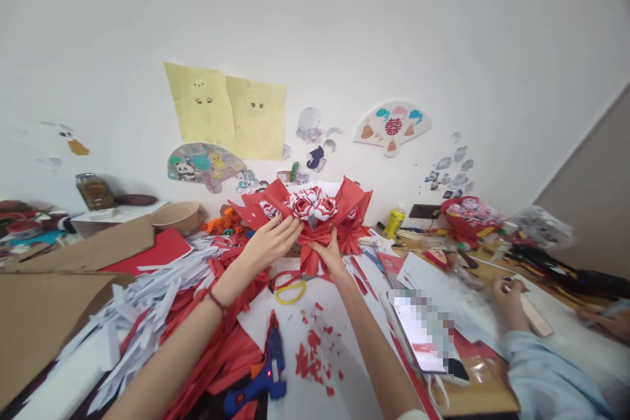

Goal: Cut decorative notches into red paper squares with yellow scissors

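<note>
A bouquet of red-and-white paper flowers (315, 203) wrapped in red paper (355, 200) stands in front of me, near the wall. The straightened fingers of my left hand (273, 243) lie flat against the wrapping's front left, just below the flowers. Lower down on the right, my right hand (329, 252) grips the gathered red paper, its thumb across the front. Scissors with red and yellow handles (289, 290) lie under the bouquet. Closer to me is a blue glue gun (268, 371) with a lit red spot, beside red paper scraps (315, 354) on a white sheet.
White paper strips (142, 315) and red paper pile up at left, near cardboard (44, 308) and a bowl (176, 216). A phone (418, 335) lies at right. Beyond it, another person's hand (509, 298) extends from a light-blue sleeve. A second bouquet (472, 213) stands far right.
</note>
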Action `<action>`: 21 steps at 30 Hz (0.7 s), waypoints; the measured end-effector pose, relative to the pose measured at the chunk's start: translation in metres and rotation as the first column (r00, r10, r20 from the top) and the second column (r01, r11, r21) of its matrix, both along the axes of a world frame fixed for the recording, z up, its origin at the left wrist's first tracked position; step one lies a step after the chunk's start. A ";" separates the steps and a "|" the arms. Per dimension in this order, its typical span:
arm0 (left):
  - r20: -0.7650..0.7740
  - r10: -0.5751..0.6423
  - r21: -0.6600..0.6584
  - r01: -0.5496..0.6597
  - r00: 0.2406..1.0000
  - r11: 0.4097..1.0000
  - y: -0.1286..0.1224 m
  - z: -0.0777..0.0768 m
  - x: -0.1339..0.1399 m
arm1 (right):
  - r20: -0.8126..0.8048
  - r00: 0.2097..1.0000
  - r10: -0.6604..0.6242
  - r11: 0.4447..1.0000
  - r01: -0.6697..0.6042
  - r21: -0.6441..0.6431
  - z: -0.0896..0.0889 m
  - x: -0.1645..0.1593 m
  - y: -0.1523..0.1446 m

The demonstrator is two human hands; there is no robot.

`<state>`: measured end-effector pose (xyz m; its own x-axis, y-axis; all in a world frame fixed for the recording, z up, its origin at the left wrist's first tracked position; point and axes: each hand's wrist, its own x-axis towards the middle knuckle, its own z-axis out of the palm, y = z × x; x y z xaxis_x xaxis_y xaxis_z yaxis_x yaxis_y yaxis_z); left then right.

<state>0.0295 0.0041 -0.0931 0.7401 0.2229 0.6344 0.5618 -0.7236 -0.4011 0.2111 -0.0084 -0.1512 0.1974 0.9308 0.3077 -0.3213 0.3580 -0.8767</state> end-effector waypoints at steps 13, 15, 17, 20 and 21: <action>-0.370 -0.031 -0.015 0.027 0.928 1.000 0.020 0.034 0.016 | 0.208 0.960 -0.187 0.982 0.183 0.037 -0.017 0.013 -0.005; -0.381 -0.034 -0.039 0.020 0.924 0.999 0.021 0.040 0.017 | 0.221 0.956 -0.192 0.981 0.188 0.038 -0.018 0.015 -0.004; -0.388 -0.034 -0.065 0.009 0.921 0.998 0.021 0.045 0.018 | 0.229 0.954 -0.192 0.981 0.189 0.033 -0.019 0.017 -0.004; -0.408 -0.045 -0.105 0.002 0.912 0.994 0.021 0.050 0.017 | 0.237 0.954 -0.185 0.982 0.186 0.020 -0.020 0.020 -0.005; -0.415 -0.052 -0.118 0.003 0.908 0.993 0.021 0.051 0.017 | 0.239 0.954 -0.183 0.983 0.184 0.016 -0.019 0.020 -0.005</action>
